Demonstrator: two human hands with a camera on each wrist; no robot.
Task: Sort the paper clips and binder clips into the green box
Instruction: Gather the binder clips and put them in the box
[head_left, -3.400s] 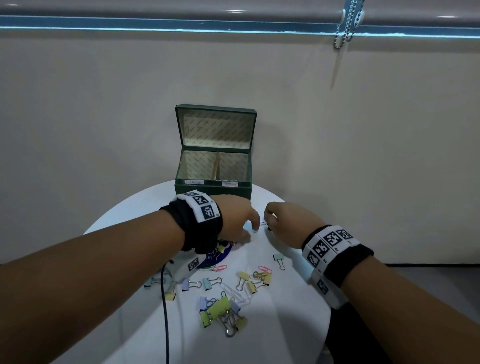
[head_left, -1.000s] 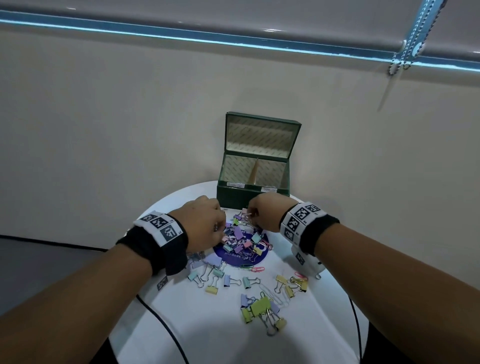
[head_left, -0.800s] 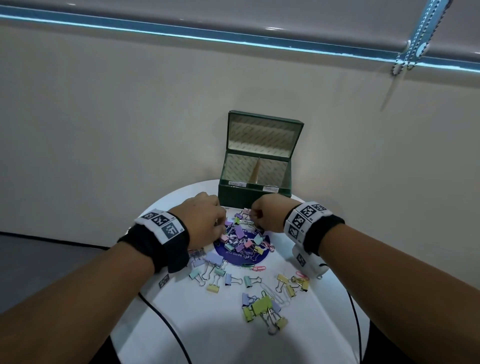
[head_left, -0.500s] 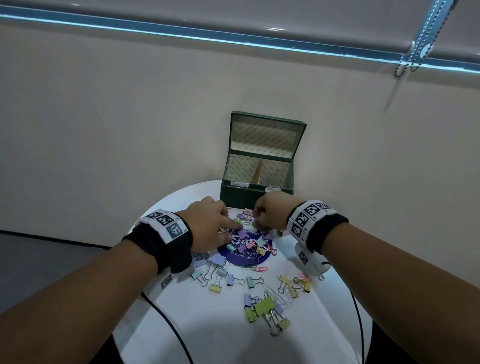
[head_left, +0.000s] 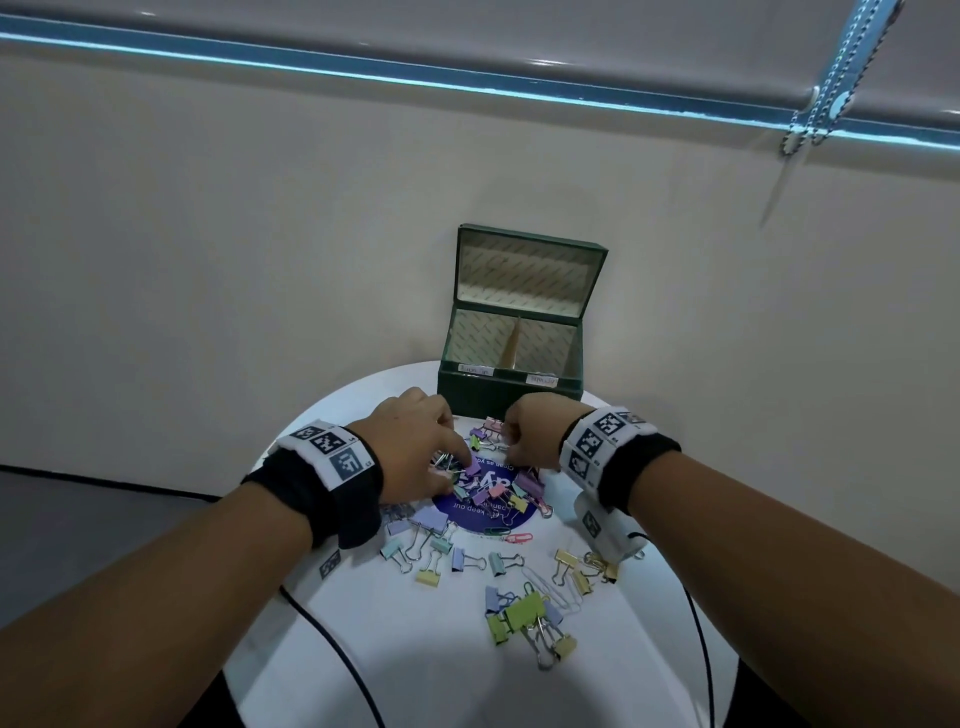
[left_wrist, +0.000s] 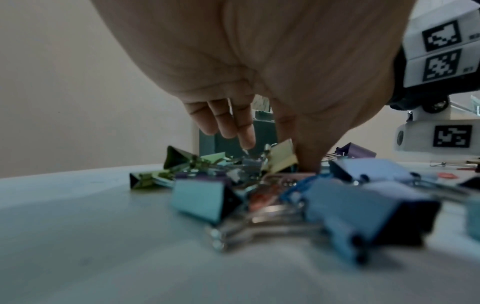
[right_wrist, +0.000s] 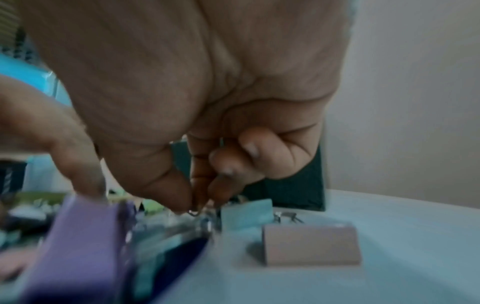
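The green box (head_left: 511, 387) stands open at the table's far edge, with a divider between two compartments whose floors are hidden. A heap of pastel binder clips (head_left: 498, 486) lies on a blue round sticker just in front of it. My left hand (head_left: 452, 467) reaches into the heap's left side. Its fingers (left_wrist: 244, 131) point down fairly straight and the thumb presses among the clips (left_wrist: 280, 158). My right hand (head_left: 506, 434) hovers over the heap's far edge with fingers curled. In the right wrist view its thumb and fingertips (right_wrist: 197, 205) pinch a thin silver wire clip (right_wrist: 194, 213).
The round white table (head_left: 415, 675) drops off on all sides. Loose binder clips lie nearer me: a green-yellow bunch (head_left: 530, 618), yellow ones (head_left: 576, 566), and pastel ones (head_left: 431, 551). Small paper clips (head_left: 511, 535) lie by the sticker. Black cables (head_left: 322, 629) trail off the front. Wall behind.
Both hands came in over the heap before the box. In the last second the left fingers stretched out into the clips, and the right hand sank slightly, still pinching.
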